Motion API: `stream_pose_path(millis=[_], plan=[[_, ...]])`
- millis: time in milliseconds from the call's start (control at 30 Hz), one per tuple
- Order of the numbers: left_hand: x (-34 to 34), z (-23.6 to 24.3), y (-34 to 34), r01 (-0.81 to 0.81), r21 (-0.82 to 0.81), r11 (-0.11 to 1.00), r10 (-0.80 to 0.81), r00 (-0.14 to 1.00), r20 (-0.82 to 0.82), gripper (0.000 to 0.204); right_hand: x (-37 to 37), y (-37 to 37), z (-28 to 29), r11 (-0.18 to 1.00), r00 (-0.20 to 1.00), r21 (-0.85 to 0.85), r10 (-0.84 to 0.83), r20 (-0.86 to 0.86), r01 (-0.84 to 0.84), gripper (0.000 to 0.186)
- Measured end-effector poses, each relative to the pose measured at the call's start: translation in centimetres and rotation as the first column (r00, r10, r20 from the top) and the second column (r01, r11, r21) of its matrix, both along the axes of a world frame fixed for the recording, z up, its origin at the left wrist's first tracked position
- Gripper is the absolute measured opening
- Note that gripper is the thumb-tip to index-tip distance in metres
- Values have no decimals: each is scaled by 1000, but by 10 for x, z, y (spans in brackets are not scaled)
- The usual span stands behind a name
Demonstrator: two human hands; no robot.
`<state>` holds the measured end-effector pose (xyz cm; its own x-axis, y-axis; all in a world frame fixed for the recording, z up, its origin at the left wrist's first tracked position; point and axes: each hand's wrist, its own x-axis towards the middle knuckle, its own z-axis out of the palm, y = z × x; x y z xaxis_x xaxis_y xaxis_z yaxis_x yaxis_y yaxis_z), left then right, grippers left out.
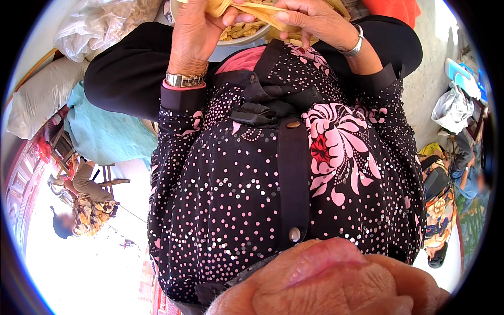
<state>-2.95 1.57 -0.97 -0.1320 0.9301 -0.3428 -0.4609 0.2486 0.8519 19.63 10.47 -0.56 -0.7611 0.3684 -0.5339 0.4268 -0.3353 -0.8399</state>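
At the top of the view, a twisted strand of yellow, ribbed strips that look like dried corn husk [260, 11] stretches between my two hands. My left hand [198, 26], with a metal watch at its wrist, pinches one part of it. Thumb and fingers of my right hand [319, 22] close on the strand farther right; a silver bangle circles that wrist. Just below and beyond the strand is a pale, round basin [251, 40] holding many short yellow husk pieces [237, 31]. The strand's far ends are cut off by the frame edge.
Clear plastic bags [100, 26] and a pale sack [44, 97] lie to the left, beside a teal cloth [110, 126]. Another person [92, 210] sits at lower left; more people [441, 205] are at the right. A red-orange item [391, 10] sits at upper right.
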Motion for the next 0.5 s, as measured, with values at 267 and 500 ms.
stream_pose_path(millis=[267, 500], plan=[[-14, -18, -2, 133, -23, 991, -135, 974, -185, 29, -11, -10, -33, 978, 991, 205, 63, -114, -39, 46], [-13, -9, -1, 130, -45, 991, -135, 978, -159, 23, -28, -13, 8, 984, 991, 152, 103, -88, -88, 57]])
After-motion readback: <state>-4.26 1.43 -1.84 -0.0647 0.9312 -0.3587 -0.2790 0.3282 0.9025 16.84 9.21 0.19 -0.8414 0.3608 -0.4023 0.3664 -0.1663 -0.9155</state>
